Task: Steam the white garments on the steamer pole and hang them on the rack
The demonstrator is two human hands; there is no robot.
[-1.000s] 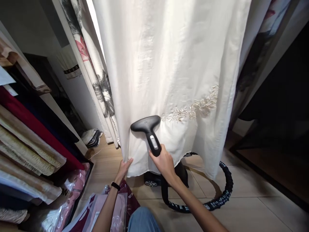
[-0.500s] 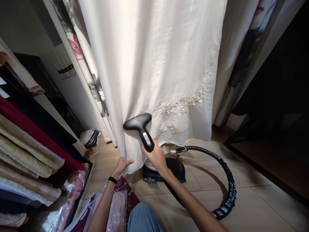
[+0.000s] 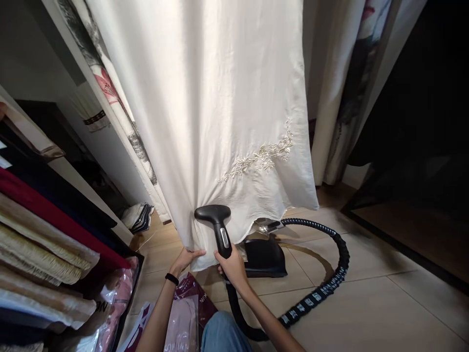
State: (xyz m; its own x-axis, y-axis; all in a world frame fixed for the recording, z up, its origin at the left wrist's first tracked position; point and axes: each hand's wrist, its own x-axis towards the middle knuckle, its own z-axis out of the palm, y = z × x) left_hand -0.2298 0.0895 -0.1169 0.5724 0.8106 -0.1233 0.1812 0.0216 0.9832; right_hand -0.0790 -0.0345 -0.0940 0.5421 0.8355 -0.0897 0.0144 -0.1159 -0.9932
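Cloth [image 3: 205, 98], white and long, hangs in front, with leafy stitching [image 3: 266, 155] slanting across its lower part. The right hand [image 3: 233, 266] has its fingers curled round the handle [image 3: 222, 238] of a black steamer [image 3: 212, 214], whose wide head lies against the cloth near the bottom edge. Just beside it, the left hand [image 3: 182, 261] holds the cloth near that edge, thumb across the front; I cannot tell how its hidden fingers sit. Folds gather towards both hands. A black hose [image 3: 342, 256] loops over the floor [image 3: 366, 313], near a black base [image 3: 266, 259].
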